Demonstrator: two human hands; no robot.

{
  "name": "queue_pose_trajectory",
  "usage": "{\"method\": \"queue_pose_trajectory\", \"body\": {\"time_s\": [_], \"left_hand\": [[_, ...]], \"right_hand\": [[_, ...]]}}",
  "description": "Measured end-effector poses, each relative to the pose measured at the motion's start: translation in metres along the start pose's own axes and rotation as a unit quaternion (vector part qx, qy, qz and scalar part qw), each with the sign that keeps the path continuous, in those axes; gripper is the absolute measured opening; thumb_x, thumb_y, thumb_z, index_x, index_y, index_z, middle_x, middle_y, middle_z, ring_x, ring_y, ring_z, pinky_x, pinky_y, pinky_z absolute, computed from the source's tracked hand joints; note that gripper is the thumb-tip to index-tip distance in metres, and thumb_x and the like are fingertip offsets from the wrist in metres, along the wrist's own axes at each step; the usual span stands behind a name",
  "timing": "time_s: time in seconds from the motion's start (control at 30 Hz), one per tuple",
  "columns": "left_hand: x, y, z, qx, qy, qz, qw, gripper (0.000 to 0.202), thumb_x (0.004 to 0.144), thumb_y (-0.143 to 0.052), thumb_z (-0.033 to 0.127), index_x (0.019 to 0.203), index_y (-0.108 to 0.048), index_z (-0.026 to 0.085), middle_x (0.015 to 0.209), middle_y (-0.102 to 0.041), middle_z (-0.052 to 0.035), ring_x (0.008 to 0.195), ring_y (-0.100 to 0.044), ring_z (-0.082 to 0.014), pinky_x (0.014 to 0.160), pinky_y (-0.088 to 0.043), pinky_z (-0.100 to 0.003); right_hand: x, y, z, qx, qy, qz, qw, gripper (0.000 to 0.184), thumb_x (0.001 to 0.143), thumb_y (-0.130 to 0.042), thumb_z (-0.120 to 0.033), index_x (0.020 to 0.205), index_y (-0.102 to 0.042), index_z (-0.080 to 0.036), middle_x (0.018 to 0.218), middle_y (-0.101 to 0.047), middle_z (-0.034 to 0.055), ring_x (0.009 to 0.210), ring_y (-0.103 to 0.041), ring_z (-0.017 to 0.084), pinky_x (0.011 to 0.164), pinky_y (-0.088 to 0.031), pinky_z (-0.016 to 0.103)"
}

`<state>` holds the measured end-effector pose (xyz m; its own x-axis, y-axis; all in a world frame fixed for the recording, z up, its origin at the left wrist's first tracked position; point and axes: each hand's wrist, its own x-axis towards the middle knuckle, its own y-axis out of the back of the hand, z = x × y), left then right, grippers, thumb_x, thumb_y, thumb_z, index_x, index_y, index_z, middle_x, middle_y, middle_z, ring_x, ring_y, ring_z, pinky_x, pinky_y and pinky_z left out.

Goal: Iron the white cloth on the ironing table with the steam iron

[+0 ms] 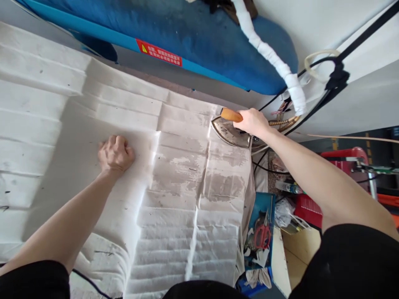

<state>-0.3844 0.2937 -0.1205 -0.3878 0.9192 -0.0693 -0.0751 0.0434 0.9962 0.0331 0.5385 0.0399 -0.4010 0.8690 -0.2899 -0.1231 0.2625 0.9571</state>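
My right hand (254, 121) is wrapped round the orange wooden handle of a metal iron (229, 132), which rests at the far right edge of the white padded pressing surface (174, 199). My left hand (116, 153) is closed in a fist and presses down on the white cloth (93, 137) lying left of centre. Nothing shows inside the left fist. Worn grey-brown patches mark the padding between the two hands.
A blue padded press buck (199, 37) with a red warning label (158, 52) runs along the back. A white-wrapped hose (271, 54) and black cables (336, 79) hang by the iron. Right of the table: a blue tray with red scissors (262, 234), a red stool (346, 160).
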Motion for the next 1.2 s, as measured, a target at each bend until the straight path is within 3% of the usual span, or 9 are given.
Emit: {"method": "queue_pose_trajectory", "body": {"time_s": [0.13, 0.2, 0.3, 0.4, 0.47, 0.57, 0.67, 1.2], "left_hand": [[0.0, 0.004, 0.003, -0.024, 0.01, 0.001, 1.0, 0.023, 0.085, -0.046, 0.024, 0.1, -0.061, 0.016, 0.107, -0.064, -0.015, 0.096, -0.058, -0.0291, 0.098, -0.04, -0.043], [0.0, 0.003, 0.003, -0.018, 0.003, 0.0, 1.0, 0.023, 0.085, -0.046, 0.024, 0.101, -0.061, 0.015, 0.107, -0.065, -0.0149, 0.096, -0.057, -0.0291, 0.097, -0.04, -0.043], [0.0, 0.001, 0.001, -0.007, 0.002, 0.003, 1.0, 0.025, 0.086, -0.047, 0.026, 0.103, -0.062, 0.014, 0.109, -0.065, -0.0151, 0.095, -0.057, -0.0285, 0.095, -0.04, -0.042], [0.0, -0.002, 0.0, -0.001, 0.003, 0.005, 1.0, 0.028, 0.085, -0.049, 0.026, 0.105, -0.063, 0.013, 0.11, -0.064, -0.0156, 0.094, -0.057, -0.0278, 0.095, -0.04, -0.041], [0.0, -0.002, -0.001, 0.001, 0.001, 0.007, 1.0, 0.027, 0.086, -0.049, 0.026, 0.105, -0.063, 0.013, 0.11, -0.064, -0.0155, 0.094, -0.058, -0.0276, 0.095, -0.04, -0.041], [0.0, -0.003, -0.001, -0.004, -0.001, 0.007, 1.0, 0.026, 0.087, -0.049, 0.025, 0.104, -0.063, 0.012, 0.11, -0.065, -0.0154, 0.095, -0.057, -0.0274, 0.095, -0.039, -0.041], [0.0, -0.003, -0.002, -0.018, -0.002, 0.007, 1.0, 0.027, 0.087, -0.049, 0.025, 0.106, -0.063, 0.011, 0.11, -0.065, -0.016, 0.096, -0.057, -0.0275, 0.096, -0.039, -0.042], [0.0, -0.011, -0.004, -0.044, -0.002, 0.04, 0.998, 0.026, 0.085, -0.048, 0.025, 0.103, -0.065, 0.016, 0.108, -0.065, -0.0172, 0.097, -0.062, -0.0329, 0.094, -0.041, -0.047]], "right_hand": [[-0.001, -0.001, 0.0, 0.005, 0.005, 0.007, 1.0, 0.028, 0.085, -0.065, -0.044, 0.102, -0.074, -0.023, 0.091, -0.073, 0.01, 0.094, -0.069, 0.034, 0.077, -0.049, 0.038], [-0.002, -0.002, 0.002, 0.018, 0.026, 0.015, 0.999, 0.033, 0.086, -0.065, -0.043, 0.111, -0.072, -0.023, 0.105, -0.073, 0.011, 0.098, -0.068, 0.035, 0.08, -0.05, 0.041], [0.0, -0.005, 0.008, 0.037, 0.051, 0.042, 0.997, 0.058, 0.083, -0.069, -0.047, 0.136, -0.06, -0.024, 0.133, -0.063, 0.014, 0.106, -0.066, 0.038, 0.086, -0.051, 0.047], [0.003, -0.009, 0.013, 0.045, 0.05, 0.051, 0.996, 0.075, 0.08, -0.073, -0.052, 0.146, -0.051, -0.023, 0.142, -0.056, 0.0161, 0.111, -0.065, 0.039, 0.089, -0.051, 0.049], [0.006, -0.009, 0.014, 0.047, 0.047, 0.042, 0.997, 0.067, 0.08, -0.073, -0.05, 0.139, -0.056, -0.023, 0.135, -0.061, 0.0146, 0.109, -0.065, 0.038, 0.088, -0.051, 0.047], [0.011, -0.006, 0.013, 0.039, 0.016, -0.009, 0.999, 0.041, 0.081, -0.071, -0.047, 0.113, -0.069, -0.021, 0.105, -0.071, 0.0126, 0.098, -0.067, 0.036, 0.081, -0.05, 0.043], [0.012, -0.003, 0.01, 0.029, -0.012, -0.042, 0.999, 0.031, 0.082, -0.072, -0.047, 0.094, -0.072, -0.02, 0.086, -0.07, 0.0124, 0.09, -0.068, 0.036, 0.075, -0.049, 0.041], [-0.001, -0.012, 0.006, -0.035, -0.012, 0.048, 0.998, 0.036, 0.086, -0.062, -0.05, 0.097, -0.074, -0.018, 0.084, -0.072, 0.0117, 0.086, -0.067, 0.033, 0.077, -0.05, 0.042]]}}
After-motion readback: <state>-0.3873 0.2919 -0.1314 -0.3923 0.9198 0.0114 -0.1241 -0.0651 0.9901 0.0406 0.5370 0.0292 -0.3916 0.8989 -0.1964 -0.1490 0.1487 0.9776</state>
